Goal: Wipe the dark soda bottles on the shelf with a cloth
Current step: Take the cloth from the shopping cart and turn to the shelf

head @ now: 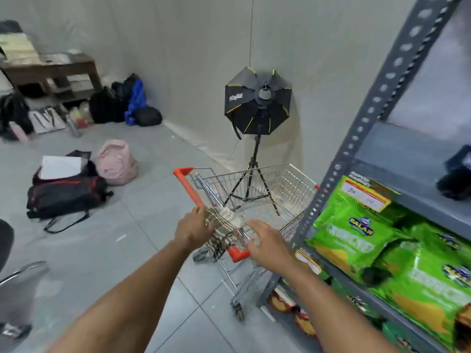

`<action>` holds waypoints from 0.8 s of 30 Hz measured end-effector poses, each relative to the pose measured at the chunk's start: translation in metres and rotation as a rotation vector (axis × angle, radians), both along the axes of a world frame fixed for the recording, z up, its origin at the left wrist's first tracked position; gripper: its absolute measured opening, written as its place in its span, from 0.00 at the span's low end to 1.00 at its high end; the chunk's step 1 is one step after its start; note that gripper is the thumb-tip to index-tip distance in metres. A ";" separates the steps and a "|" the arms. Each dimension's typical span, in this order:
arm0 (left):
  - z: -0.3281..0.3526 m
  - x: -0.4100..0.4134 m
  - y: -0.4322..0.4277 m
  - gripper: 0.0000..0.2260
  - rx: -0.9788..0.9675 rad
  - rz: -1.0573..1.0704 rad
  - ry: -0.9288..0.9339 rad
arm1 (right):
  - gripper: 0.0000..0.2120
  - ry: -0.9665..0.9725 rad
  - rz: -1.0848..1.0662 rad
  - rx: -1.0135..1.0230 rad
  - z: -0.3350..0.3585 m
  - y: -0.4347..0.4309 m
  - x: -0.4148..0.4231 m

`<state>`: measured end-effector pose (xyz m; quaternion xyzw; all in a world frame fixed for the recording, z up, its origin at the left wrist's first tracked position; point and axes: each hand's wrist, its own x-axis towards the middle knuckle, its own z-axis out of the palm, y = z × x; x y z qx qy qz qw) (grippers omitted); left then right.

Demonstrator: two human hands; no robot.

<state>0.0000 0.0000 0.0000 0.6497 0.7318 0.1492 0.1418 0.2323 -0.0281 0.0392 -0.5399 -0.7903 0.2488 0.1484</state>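
Observation:
A checked beige-and-brown cloth (224, 231) hangs over the orange handle (190, 191) of a wire shopping cart (267, 194). My left hand (192, 229) grips the cloth at its upper left part, on the handle. Just right of the cloth, my right hand (267, 242) hovers with fingers spread and holds nothing. At the far right, dark blurred bottles (456, 174) stand on the upper board of a grey metal shelf (377, 98); only their left edge shows.
Green snack bags (356, 233) fill the shelf's middle level, with more packets (288, 299) below. A black softbox on a tripod (257, 108) stands behind the cart. Bags (66, 194) and a pink sack (117, 161) lie on the tiled floor at the left.

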 end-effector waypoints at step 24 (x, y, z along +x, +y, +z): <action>0.027 -0.016 0.046 0.12 -0.192 -0.149 -0.748 | 0.14 0.013 -0.238 -0.124 -0.022 0.053 -0.073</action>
